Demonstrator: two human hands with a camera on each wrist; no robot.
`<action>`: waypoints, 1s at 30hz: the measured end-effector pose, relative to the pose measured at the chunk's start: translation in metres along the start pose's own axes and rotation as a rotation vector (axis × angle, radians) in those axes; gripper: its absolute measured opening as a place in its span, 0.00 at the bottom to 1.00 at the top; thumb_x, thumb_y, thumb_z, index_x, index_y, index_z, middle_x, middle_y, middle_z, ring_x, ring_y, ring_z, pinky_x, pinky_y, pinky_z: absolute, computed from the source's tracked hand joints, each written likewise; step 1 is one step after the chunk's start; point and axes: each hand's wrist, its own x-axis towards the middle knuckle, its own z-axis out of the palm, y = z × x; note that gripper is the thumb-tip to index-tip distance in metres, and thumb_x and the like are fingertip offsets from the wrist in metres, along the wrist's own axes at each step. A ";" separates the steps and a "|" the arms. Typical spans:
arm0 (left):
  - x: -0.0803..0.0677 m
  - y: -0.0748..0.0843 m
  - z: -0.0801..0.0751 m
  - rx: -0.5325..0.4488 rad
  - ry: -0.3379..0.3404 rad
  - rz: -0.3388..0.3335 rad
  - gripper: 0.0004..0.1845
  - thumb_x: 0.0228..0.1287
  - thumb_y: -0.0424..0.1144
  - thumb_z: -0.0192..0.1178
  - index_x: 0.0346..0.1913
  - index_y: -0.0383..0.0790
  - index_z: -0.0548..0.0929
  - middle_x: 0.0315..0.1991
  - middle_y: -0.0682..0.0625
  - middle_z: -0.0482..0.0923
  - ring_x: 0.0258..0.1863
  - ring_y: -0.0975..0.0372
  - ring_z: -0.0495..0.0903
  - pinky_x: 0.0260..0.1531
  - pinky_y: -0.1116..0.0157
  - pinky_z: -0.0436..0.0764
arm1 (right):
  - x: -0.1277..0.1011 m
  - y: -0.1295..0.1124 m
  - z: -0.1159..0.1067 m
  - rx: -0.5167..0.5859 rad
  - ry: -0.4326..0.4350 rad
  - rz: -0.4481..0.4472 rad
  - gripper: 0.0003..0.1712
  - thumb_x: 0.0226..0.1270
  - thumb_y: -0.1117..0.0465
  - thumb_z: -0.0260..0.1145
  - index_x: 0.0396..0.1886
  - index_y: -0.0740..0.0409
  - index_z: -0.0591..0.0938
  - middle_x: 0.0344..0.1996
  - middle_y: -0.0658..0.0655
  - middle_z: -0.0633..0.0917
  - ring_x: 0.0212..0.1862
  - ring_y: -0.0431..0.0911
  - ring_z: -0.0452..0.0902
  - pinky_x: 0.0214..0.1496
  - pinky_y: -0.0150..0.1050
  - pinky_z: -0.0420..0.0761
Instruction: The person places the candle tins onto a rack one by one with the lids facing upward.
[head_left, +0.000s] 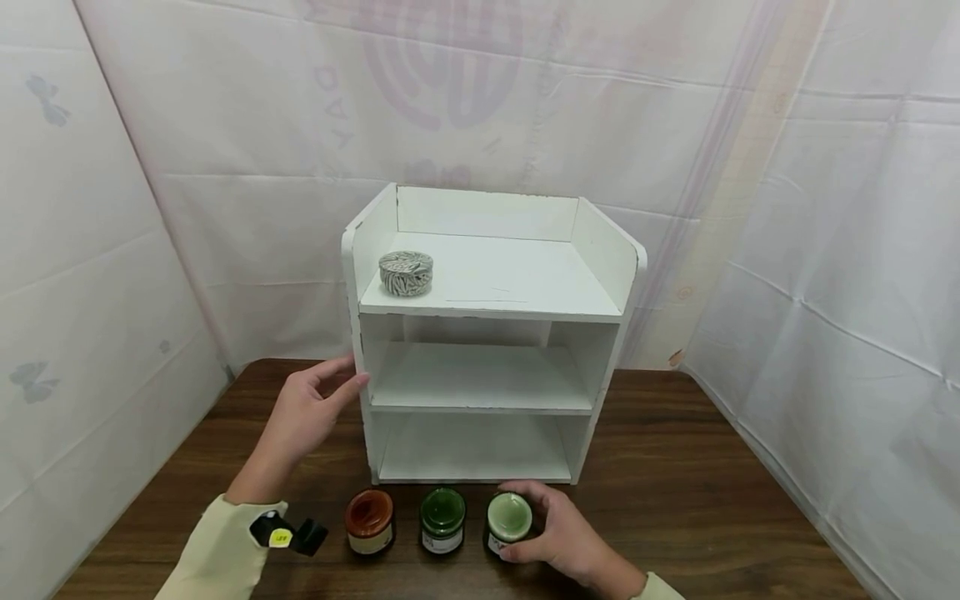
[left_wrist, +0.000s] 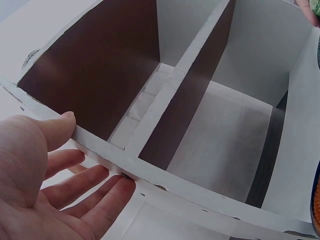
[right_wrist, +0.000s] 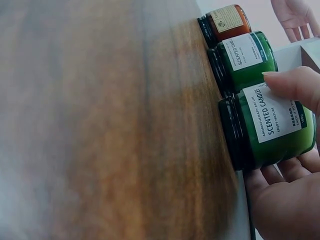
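Right hand (head_left: 562, 533) wraps fingers and thumb around the pale green candle jar (head_left: 509, 521), rightmost of three in a row on the wooden table (head_left: 712, 500), just in front of the white shelf unit (head_left: 487, 333). Left hand (head_left: 303, 412) has straight, relaxed fingers resting against the shelf unit's left side panel, holding nothing. Risk: lifting the jar could knock the dark green jar (head_left: 442, 521) standing just beside it, and smooth glass may slip in the grip; the light-looking shelf unit might shift if bumped. Jars are round, glossy glass with paper labels; orange jar (head_left: 369, 521) at left. Shelf boards matte, chipped at edges. Patterned round tin (head_left: 406, 272) sits on top shelf.
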 end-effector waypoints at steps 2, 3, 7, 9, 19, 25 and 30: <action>-0.001 0.001 0.000 -0.001 0.002 0.001 0.32 0.74 0.58 0.59 0.72 0.42 0.75 0.67 0.41 0.78 0.67 0.48 0.76 0.59 0.45 0.79 | 0.000 0.000 0.000 -0.002 0.004 0.002 0.43 0.54 0.68 0.80 0.69 0.70 0.72 0.59 0.64 0.81 0.56 0.40 0.81 0.58 0.29 0.77; -0.001 0.001 0.000 -0.005 0.002 0.001 0.32 0.74 0.58 0.60 0.72 0.42 0.75 0.67 0.41 0.78 0.67 0.48 0.75 0.60 0.45 0.78 | 0.000 0.000 0.000 -0.008 0.007 0.002 0.43 0.54 0.68 0.80 0.68 0.70 0.72 0.59 0.64 0.82 0.56 0.40 0.81 0.58 0.29 0.77; -0.001 0.001 0.000 -0.018 -0.003 0.000 0.32 0.74 0.57 0.60 0.73 0.41 0.74 0.68 0.41 0.77 0.68 0.47 0.75 0.61 0.44 0.78 | 0.000 0.001 0.001 -0.058 0.024 0.000 0.42 0.52 0.66 0.81 0.67 0.68 0.74 0.58 0.62 0.83 0.55 0.40 0.81 0.58 0.29 0.76; -0.002 0.002 0.000 -0.020 -0.005 -0.003 0.33 0.74 0.56 0.60 0.73 0.41 0.74 0.69 0.40 0.77 0.69 0.47 0.74 0.61 0.43 0.77 | 0.000 0.002 0.001 -0.083 0.029 -0.001 0.42 0.52 0.65 0.82 0.67 0.67 0.75 0.58 0.61 0.84 0.55 0.39 0.81 0.58 0.29 0.75; -0.002 0.001 0.000 -0.013 0.005 0.010 0.32 0.74 0.56 0.60 0.72 0.42 0.75 0.68 0.41 0.78 0.68 0.48 0.75 0.60 0.45 0.78 | 0.001 0.003 0.000 -0.129 0.040 -0.013 0.41 0.50 0.62 0.83 0.65 0.65 0.77 0.55 0.57 0.86 0.53 0.39 0.82 0.57 0.29 0.76; -0.002 0.002 -0.001 -0.005 0.007 0.019 0.31 0.74 0.55 0.61 0.72 0.42 0.76 0.67 0.42 0.79 0.66 0.50 0.77 0.53 0.65 0.80 | 0.000 -0.002 0.001 -0.103 0.046 -0.012 0.40 0.51 0.64 0.83 0.65 0.65 0.78 0.56 0.60 0.86 0.53 0.39 0.81 0.57 0.30 0.76; -0.002 0.002 0.000 -0.007 0.009 0.018 0.30 0.74 0.55 0.61 0.71 0.42 0.76 0.67 0.42 0.79 0.67 0.50 0.75 0.58 0.55 0.80 | -0.001 -0.005 0.002 -0.081 0.060 -0.007 0.39 0.51 0.65 0.82 0.65 0.65 0.78 0.56 0.62 0.85 0.52 0.39 0.82 0.56 0.30 0.76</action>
